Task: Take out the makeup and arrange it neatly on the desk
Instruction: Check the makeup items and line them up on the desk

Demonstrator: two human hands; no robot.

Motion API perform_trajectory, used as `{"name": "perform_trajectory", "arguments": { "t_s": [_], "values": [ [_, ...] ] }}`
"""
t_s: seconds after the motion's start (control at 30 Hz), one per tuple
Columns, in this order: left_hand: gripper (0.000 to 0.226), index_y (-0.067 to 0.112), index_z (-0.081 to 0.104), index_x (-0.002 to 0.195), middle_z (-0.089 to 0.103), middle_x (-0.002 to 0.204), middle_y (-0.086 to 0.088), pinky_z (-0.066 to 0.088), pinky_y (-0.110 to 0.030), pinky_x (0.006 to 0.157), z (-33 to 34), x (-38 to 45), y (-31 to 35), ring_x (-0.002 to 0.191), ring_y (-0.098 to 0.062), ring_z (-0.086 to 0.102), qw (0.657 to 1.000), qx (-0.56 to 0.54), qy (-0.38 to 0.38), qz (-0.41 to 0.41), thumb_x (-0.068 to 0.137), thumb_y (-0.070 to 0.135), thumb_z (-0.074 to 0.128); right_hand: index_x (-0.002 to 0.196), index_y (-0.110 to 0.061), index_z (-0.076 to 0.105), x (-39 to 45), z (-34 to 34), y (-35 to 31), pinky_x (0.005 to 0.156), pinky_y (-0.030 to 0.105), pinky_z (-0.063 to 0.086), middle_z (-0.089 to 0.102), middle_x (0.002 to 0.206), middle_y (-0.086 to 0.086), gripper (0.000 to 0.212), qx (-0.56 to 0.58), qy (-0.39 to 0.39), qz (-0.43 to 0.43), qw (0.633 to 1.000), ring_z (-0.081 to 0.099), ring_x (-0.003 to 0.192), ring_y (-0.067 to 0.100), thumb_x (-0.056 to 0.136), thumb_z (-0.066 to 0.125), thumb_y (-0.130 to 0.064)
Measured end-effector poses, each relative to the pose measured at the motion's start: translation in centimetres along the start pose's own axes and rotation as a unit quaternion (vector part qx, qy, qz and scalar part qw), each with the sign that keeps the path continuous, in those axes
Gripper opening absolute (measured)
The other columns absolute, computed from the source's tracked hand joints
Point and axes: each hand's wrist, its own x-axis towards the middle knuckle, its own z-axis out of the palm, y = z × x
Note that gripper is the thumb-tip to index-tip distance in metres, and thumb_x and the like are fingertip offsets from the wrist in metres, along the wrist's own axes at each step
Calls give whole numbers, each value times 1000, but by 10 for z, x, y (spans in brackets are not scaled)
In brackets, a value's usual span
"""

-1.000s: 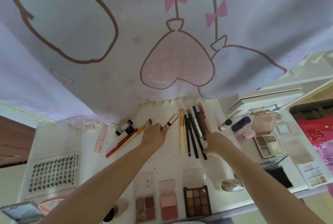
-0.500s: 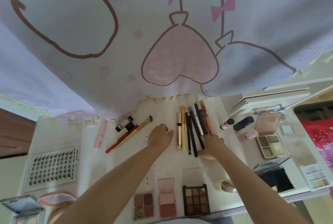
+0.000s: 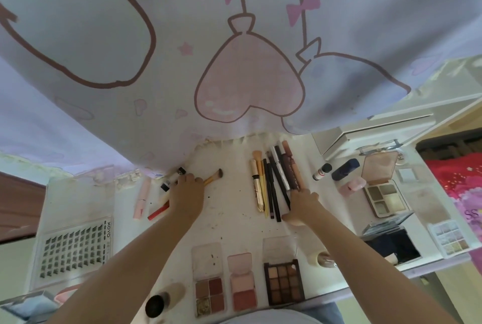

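White tabltop with makeup laid out around a central row of pencils (image 3: 273, 182).
Left of the row, the left hand (image 3: 186, 194) curls over an orange-handled brush (image 3: 214, 177); at the row's near end, the right hand (image 3: 302, 206) rests with straight fingers against the pencils. Three palettes (image 3: 283, 282) lie nearer the person.

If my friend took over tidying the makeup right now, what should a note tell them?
Left hand rests on the orange-handled brush and red pencil, grip unclear. Right hand touches the lower ends of the row of pencils and brushes.
Done: that row; three palettes along the near edge of the desk.
Left: the left-hand items, which lie slanted, probably need straightening.
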Motion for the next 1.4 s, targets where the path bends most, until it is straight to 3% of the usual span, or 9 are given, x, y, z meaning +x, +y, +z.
{"name": "perform_trajectory", "arguments": {
  "t_s": [0.23,0.37,0.5,0.63,0.83,1.0,1.17,1.3,1.4],
  "values": [
    [30,6,46,123,44,126,-10,41,-30,92,-7,1,17,117,-25,43,998,15,25,53,94,7,37,131,-12,36,-2,-1,-2,88,29,43,37,131,12,58,-5,1,-1,1000,36,118,29,82,61,-31],
    [25,7,53,110,58,111,-8,37,-27,68,-15,6,46,99,-22,56,994,-102,2,27,97,16,33,132,-11,35,-4,-2,-3,89,30,42,37,130,13,60,-16,3,2,1000,36,118,30,81,60,-30],
    [29,4,57,103,62,102,-8,32,-24,52,-24,7,71,94,-24,60,974,-223,-33,14,97,23,35,130,-10,35,-6,0,-4,90,30,37,40,127,14,60,-40,7,-3,999,39,115,31,80,60,-32],
    [29,7,55,98,52,82,-2,35,-24,58,-30,0,76,87,-22,55,957,-285,-29,45,98,27,34,125,-10,38,-6,3,-3,81,27,34,41,124,13,56,-40,15,-8,999,39,112,30,79,61,-32],
    [29,4,43,121,48,123,-11,45,-29,81,-9,-8,18,115,-25,46,994,-107,29,8,95,15,38,129,-12,37,-2,7,-1,83,28,38,40,125,13,60,-34,21,-3,999,36,115,28,79,62,-31],
    [36,5,43,127,42,131,-11,45,-30,92,5,-13,-15,122,-25,41,1000,4,-13,15,91,5,42,132,-11,35,-4,7,-3,83,27,40,38,126,13,62,-52,19,-5,998,35,116,28,79,61,-31],
    [33,5,47,124,42,131,-11,44,-31,93,3,-14,-14,122,-25,41,999,12,-16,36,93,5,38,128,-8,41,-9,0,-1,96,29,35,42,128,12,52,-113,11,-35,993,41,115,26,86,52,-38],
    [27,5,53,111,53,112,-8,45,-31,79,-22,-18,-8,108,-24,52,993,-115,2,24,95,19,37,120,-5,52,-23,-14,3,91,27,41,51,122,11,43,-114,9,-64,991,50,109,23,93,43,-36],
    [21,10,49,77,47,71,0,39,-28,62,-53,-21,-5,75,-22,53,965,-259,33,-5,91,25,44,110,-7,56,-40,-30,-5,84,25,45,59,107,4,31,45,79,-118,989,55,95,17,93,45,-31]
  ]
}}
